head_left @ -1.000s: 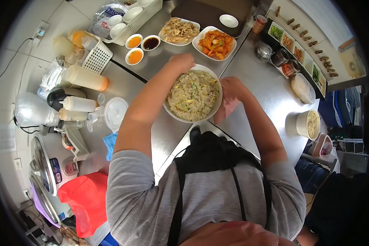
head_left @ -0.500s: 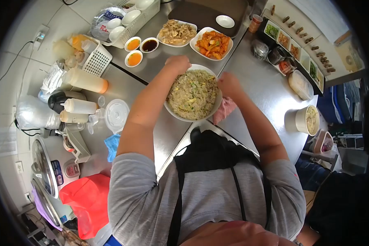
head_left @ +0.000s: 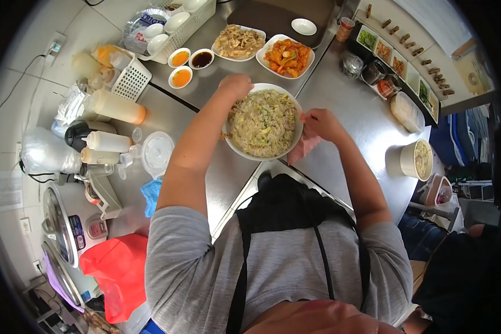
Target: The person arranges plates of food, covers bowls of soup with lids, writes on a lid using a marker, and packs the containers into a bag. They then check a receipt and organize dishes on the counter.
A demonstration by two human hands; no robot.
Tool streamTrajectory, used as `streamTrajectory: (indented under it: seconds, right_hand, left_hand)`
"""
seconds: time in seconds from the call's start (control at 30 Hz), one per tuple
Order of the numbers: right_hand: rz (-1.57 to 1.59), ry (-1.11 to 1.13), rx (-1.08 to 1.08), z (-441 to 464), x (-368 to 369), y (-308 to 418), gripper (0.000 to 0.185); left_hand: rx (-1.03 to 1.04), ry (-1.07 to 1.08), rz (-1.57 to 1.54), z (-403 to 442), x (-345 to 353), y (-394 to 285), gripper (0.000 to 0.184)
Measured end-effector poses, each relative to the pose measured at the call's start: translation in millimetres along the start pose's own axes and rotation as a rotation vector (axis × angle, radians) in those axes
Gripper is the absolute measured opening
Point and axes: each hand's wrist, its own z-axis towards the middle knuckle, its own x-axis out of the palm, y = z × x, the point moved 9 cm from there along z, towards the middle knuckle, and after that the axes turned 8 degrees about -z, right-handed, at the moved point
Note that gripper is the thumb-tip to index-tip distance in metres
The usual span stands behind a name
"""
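A white bowl [head_left: 253, 157] heaped with fried rice [head_left: 263, 123] is in front of me at the middle of the steel counter. My left hand [head_left: 236, 88] is closed at the bowl's upper left rim; its fingertips are mostly hidden. At the right rim, my right hand [head_left: 322, 123] has its fingers pinched on a pink cloth [head_left: 303, 147], which hangs down against the bowl's side. Just beyond the bowl sit a plate of sliced meat [head_left: 238, 42] and a plate of red-sauced food [head_left: 288, 58].
Small sauce cups [head_left: 201, 58] stand beyond my left hand. Squeeze bottles [head_left: 108, 142], a plastic lid [head_left: 157, 154] and a blue cloth [head_left: 150, 196] lie to the left. Rightward are a tub of rice [head_left: 416, 160] and a topping tray [head_left: 398, 69]. Another person's dark clothing [head_left: 456, 278] shows at lower right.
My right hand has shifted right and slightly down along the bowl's rim, with the pink cloth. My left hand has moved slightly left. The bowl is almost in the same place.
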Motion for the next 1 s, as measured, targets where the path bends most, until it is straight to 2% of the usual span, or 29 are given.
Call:
streamTrajectory:
  seconds: [0.1,0.2,0.3,0.4,0.5,0.6,0.7,0.8,0.9,1.0]
  right_hand:
    - [0.304,0.057,0.223,-1,-16,-25,0.015]
    - [0.096,-0.165,0.095,17,-33,-8,0.015]
    - [-0.232,-0.305,-0.267,28,-19,32,0.016]
    - [-0.543,-0.093,-0.16,24,-7,42,0.018]
    - [-0.722,-0.128,-0.142,10,-3,47,0.019]
    - [-0.589,0.046,-0.219,9,-4,46,0.016]
    - [0.198,0.213,0.189,20,-28,-24,0.014]
    - [0.259,0.1,0.182,33,-22,-43,0.021]
    - [0.171,-0.106,0.025,40,-11,-1,0.024]
    - [0.305,-0.093,0.118,42,6,-5,0.026]
  left_hand:
    - [0.11,0.014,0.059,0,4,5,0.03]
    - [0.072,0.024,0.042,0,7,14,0.029]
    - [-0.038,0.047,-0.096,-10,3,17,0.029]
    - [-0.014,0.014,-0.112,-10,6,23,0.029]
    - [-0.131,0.054,-0.221,-24,5,25,0.029]
    - [-0.048,0.008,-0.258,-31,9,31,0.03]
    - [-0.2,0.038,-0.427,-52,16,46,0.033]
    - [-0.238,0.122,-0.584,-62,35,54,0.038]
    - [-0.207,0.027,-0.782,-72,38,48,0.042]
    - [-0.219,-0.054,-0.859,-78,41,53,0.044]
